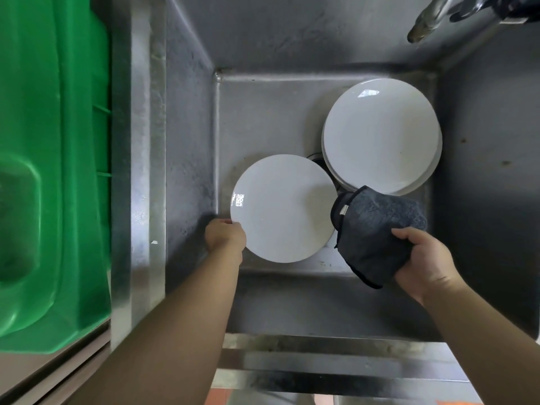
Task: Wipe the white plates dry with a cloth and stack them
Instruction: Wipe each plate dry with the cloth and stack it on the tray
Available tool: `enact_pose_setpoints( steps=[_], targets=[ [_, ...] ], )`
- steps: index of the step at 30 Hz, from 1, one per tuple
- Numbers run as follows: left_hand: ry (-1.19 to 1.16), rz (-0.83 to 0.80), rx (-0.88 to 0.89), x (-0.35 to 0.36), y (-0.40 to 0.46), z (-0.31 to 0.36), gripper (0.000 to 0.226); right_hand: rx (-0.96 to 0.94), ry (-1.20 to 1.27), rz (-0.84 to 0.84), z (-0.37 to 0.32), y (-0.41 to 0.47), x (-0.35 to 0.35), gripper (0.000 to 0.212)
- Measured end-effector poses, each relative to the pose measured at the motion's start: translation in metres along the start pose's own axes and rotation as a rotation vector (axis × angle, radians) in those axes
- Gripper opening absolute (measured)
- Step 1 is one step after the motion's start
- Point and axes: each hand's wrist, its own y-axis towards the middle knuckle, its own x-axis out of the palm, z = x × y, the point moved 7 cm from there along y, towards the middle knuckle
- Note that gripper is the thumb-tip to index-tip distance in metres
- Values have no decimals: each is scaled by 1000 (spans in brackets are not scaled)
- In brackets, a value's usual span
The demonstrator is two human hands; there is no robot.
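**One plate in hand, a stack waiting in the sink**

The left hand grips a white plate by its lower left rim, fingers curled round the edge, holding it over the floor of a deep steel sink. A bright glare spot sits near the plate's left edge. The right hand clutches a dark grey cloth, thumb on top and fingers wrapped under the bunched fabric; the cloth lies just beside the held plate's right edge, and whether the two touch cannot be told. Behind the cloth, toward the far right of the sink, rests a stack of white plates, its lower rim partly covered by the cloth. A tap spout hangs over the far right corner. A green plastic bin stands to the left of the sink
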Motion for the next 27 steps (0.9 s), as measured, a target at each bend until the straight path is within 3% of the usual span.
enact_pose_setpoints(
  steps=[7,14,20,27],
  targets=[
    [-212,-84,-86,-3,-14,-7,8,-5,24,7,-13,-11,-2,38],
    [-273,-307,-104,-4,-22,-13,36,3,70,-23,-25,-28,-4,31],
    [-315,-423,-123,-8,-40,-11,29,-19,93,-32,-34,-40,-12,28],
    [-396,-469,-3,-33,-73,2,29,-45,101,-87,-44,-63,-21,30]
  ],
)
